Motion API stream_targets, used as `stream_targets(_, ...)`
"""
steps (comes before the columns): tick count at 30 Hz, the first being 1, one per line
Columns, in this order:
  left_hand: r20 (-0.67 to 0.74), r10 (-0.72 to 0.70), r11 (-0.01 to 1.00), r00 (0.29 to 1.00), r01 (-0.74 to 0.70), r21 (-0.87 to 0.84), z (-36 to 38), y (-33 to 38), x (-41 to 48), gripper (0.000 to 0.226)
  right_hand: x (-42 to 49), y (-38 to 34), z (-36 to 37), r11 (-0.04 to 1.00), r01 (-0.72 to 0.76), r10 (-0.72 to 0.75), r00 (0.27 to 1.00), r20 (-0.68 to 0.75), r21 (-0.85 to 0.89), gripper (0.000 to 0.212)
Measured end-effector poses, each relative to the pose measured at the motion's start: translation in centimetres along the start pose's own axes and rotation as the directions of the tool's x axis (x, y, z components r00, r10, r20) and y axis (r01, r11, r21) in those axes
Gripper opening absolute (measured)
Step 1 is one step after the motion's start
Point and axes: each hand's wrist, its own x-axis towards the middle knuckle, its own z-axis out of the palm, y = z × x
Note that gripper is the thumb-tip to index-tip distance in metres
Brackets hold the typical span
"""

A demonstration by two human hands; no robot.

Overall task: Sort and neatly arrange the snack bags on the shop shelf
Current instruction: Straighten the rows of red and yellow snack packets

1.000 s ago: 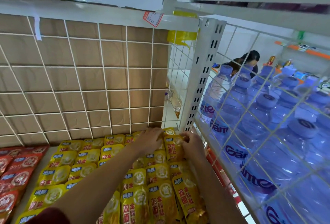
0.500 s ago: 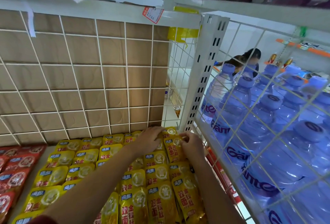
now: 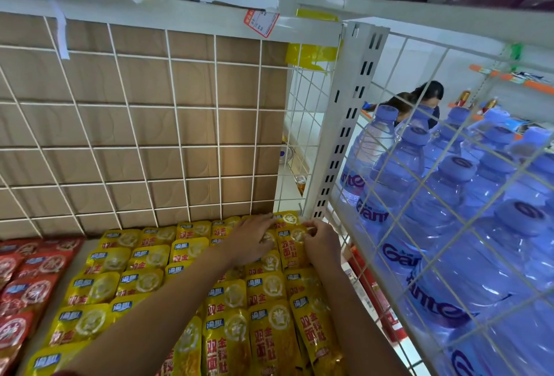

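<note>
Head view: shelf bay seen from the front and above, with the white slotted post (image 3: 344,124) at its rear right corner taken as reference. Yellow snack bags (image 3: 144,282) lie flat in overlapping columns on the shelf floor, from the foot of the post leftward and toward the camera. Red snack bags (image 3: 27,282) lie in further columns far left of the post, beside the yellow ones.

Left hand (image 3: 254,241), just left of the post's foot, rests palm down on the rearmost yellow bags, fingers nearly straight and spread, tips toward the post. Right hand (image 3: 322,241), directly below the post's foot, has thumb and fingers curled together, pinching the upper edge of the corner bag (image 3: 289,252), which is second from the back in the column nearest the post. Both forearms enter from the lower edge.

Wire grid (image 3: 150,148), backed by brown board, extends left from the post. Wire side panel (image 3: 446,52) runs from the post toward the camera, with large water bottles (image 3: 449,205) standing behind it. Price tag (image 3: 261,23) hangs on the upper rail, up and left of the post's top, and yellow tape (image 3: 311,55) sits just below the rail. Two people (image 3: 425,100) show beyond the bottles, right of the post.
</note>
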Motion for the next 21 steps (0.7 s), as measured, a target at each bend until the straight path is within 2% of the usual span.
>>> stream_targets(12, -0.035, -0.012, 1.0, 0.999, 0.012, -0.01, 0.1, 0.1, -0.1, 0.053, -0.6, -0.3, -0.1, 1.0, -0.006, 0.006, 1.0, 0.009, -0.022, 0.025)
stream_targets(18, -0.152, 0.036, 0.997, 0.988, -0.045, -0.06, -1.0, 2.0, -1.8, 0.044, -1.8, -1.1, -1.7, 0.986, -0.024, 0.042, 0.994, -0.101, 0.166, 0.025)
stream_targets(21, -0.169, 0.077, 0.995, 0.983, -0.087, -0.05, -1.4, 3.2, -3.0, 0.036, -3.3, -1.1, -3.1, 0.988, 0.02, -0.009, 0.997, -0.072, 0.153, 0.018)
